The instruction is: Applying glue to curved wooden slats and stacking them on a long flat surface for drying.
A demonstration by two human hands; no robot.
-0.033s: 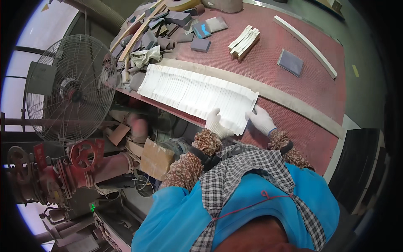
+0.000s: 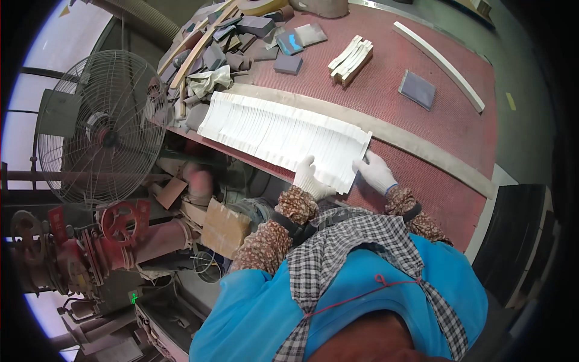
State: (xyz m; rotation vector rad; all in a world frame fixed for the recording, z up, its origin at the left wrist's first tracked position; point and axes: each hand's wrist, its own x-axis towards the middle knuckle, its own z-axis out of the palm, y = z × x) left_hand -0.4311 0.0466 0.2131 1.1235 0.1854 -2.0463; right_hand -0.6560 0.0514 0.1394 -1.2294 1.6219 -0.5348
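A long row of thin white strips (image 2: 277, 136), standing closely side by side with wavy edges, lies across the near side of the red table. My left hand (image 2: 310, 181), in a white knit glove, rests against the row's near edge close to its right end. Its thumb points up over the strips, apart from the fingers, which stretch rightward. Gloved likewise, my right hand (image 2: 377, 173) touches the row's right end, thumb and fingers apart against the last strip. Behind the row runs a long flat wooden board (image 2: 416, 148).
Farther back on the table (image 2: 338, 102) lie a small bundle of cream strips (image 2: 351, 61), a grey sanding pad (image 2: 417, 90) and a long pale strip (image 2: 440, 65). Sanding blocks and scraps (image 2: 226, 45) crowd the far left. A caged fan (image 2: 105, 130) and red valve pipes (image 2: 123, 226) stand left.
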